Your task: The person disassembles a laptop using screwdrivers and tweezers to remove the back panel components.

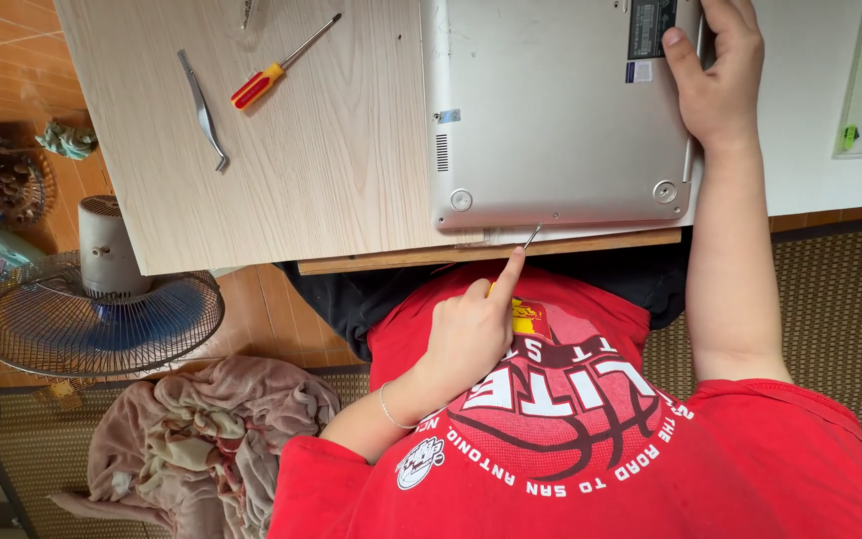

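Laptop [551, 120], underside up on the counter [331, 150], was best steadied by the flat, open right hand [715, 80] while the left hand [466, 339], closed on the screwdriver [532, 236], held its tip square.

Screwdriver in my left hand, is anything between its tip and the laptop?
Nothing visible. The left hand holds the screwdriver with its tip already at the near edge of the upturned silver laptop, with nothing between them. The right hand rests on the laptop's far right side, away from the tip.
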